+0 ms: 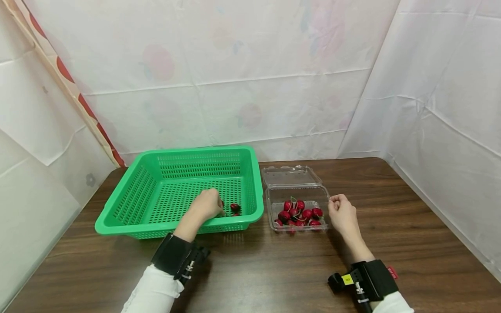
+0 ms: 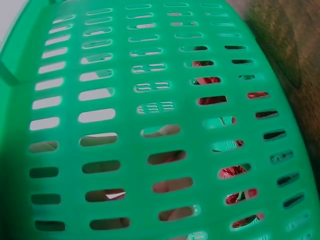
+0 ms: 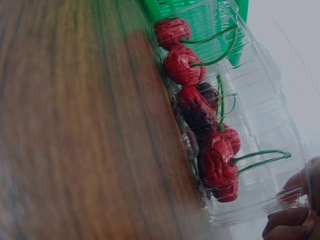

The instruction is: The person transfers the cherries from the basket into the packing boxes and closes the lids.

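My left hand (image 1: 205,204) reaches over the front rim into the green plastic basket (image 1: 137,229), its fingers bent down beside a few dark red cherries (image 1: 235,208). Its fingertips are mostly hidden, and I cannot tell whether they grip a cherry. Through the slots of the basket wall (image 2: 125,120), the left wrist view shows bits of red fruit (image 2: 234,171). At the right, my right hand (image 1: 343,213) pinches the right rim of an open clear plastic clamshell box (image 1: 270,208). Several red cherries with green stems (image 3: 217,160) lie inside it.
The box's lid (image 1: 291,176) is folded back toward the wall. Basket and box stand side by side on a dark wooden table (image 1: 391,208). White sheeting (image 1: 250,78) hangs behind the table and along both sides.
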`<act>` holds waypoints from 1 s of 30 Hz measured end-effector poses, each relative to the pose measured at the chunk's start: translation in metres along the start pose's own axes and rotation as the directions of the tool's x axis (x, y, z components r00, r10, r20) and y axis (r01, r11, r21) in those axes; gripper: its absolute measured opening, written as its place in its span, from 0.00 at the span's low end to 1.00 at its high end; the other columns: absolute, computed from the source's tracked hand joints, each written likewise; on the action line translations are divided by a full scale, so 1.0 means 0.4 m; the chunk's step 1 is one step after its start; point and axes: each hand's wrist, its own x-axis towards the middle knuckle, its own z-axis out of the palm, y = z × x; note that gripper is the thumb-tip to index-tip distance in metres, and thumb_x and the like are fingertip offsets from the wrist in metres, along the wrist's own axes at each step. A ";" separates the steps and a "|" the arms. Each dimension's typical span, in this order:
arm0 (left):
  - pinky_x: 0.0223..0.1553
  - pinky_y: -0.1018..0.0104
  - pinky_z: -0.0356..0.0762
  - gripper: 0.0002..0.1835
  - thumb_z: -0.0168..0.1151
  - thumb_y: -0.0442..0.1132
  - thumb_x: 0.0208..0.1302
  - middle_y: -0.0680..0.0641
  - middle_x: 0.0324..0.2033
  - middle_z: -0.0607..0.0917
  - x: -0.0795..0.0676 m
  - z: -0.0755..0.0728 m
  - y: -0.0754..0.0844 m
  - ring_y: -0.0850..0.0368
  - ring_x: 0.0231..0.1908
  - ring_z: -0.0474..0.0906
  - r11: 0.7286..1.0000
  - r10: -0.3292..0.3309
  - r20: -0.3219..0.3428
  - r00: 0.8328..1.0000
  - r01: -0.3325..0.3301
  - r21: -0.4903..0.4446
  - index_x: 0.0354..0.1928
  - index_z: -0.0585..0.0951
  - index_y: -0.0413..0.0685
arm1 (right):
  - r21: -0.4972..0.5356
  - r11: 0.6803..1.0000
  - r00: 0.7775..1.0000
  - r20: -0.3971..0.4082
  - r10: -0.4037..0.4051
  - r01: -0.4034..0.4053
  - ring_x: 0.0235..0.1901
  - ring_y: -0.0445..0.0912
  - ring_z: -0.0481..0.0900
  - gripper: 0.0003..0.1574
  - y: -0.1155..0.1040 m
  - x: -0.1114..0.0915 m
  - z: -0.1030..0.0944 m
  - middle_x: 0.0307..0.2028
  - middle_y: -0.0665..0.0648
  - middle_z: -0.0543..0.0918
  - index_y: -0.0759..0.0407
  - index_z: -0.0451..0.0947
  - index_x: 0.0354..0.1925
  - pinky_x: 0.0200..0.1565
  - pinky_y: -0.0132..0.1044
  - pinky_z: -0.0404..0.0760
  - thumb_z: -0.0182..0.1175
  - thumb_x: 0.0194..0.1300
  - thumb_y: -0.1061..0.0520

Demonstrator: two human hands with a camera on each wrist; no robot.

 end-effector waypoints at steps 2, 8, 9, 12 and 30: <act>0.18 0.69 0.53 0.24 0.63 0.32 0.53 0.53 0.08 0.55 0.000 0.001 0.000 0.61 0.12 0.47 1.000 0.007 -0.005 1.000 -0.007 -0.017 0.07 0.62 0.51 | 0.000 1.000 1.000 -0.002 -0.002 0.002 0.19 0.45 0.67 0.12 0.000 0.000 0.000 0.21 0.54 0.71 0.69 0.70 0.38 0.24 0.35 0.66 0.45 0.61 0.61; 0.21 0.67 0.58 0.24 0.59 0.29 0.56 0.54 0.06 0.63 0.000 0.000 0.000 0.61 0.11 0.47 0.999 0.032 -0.042 0.999 -0.034 -0.037 0.05 0.63 0.49 | -0.004 1.000 1.000 -0.012 -0.011 0.011 0.19 0.45 0.67 0.12 0.002 -0.001 0.000 0.21 0.54 0.70 0.69 0.70 0.38 0.24 0.35 0.66 0.45 0.61 0.61; 0.22 0.67 0.58 0.23 0.58 0.28 0.55 0.53 0.07 0.68 0.000 -0.001 0.000 0.62 0.10 0.49 0.999 0.034 -0.049 0.998 -0.035 -0.035 0.05 0.67 0.47 | -0.004 1.000 1.000 -0.012 -0.011 0.011 0.19 0.45 0.66 0.12 0.002 -0.001 0.001 0.20 0.54 0.70 0.69 0.70 0.38 0.24 0.35 0.66 0.45 0.61 0.61; 0.21 0.67 0.59 0.17 0.59 0.29 0.55 0.50 0.13 0.77 0.000 -0.003 0.000 0.61 0.09 0.55 0.999 0.030 -0.055 0.998 -0.032 -0.039 0.09 0.76 0.41 | -0.006 1.000 1.000 -0.014 -0.015 0.015 0.19 0.45 0.66 0.12 0.003 -0.001 0.002 0.20 0.54 0.70 0.69 0.70 0.38 0.23 0.35 0.66 0.46 0.61 0.61; 0.18 0.67 0.66 0.04 0.61 0.32 0.55 0.47 0.21 0.80 -0.008 -0.005 0.003 0.58 0.16 0.70 0.988 -0.001 -0.255 0.967 -0.037 -0.147 0.25 0.83 0.41 | -0.001 0.999 0.999 -0.014 -0.035 0.035 0.18 0.44 0.66 0.11 0.000 -0.001 -0.002 0.19 0.54 0.69 0.69 0.71 0.37 0.23 0.35 0.65 0.46 0.62 0.62</act>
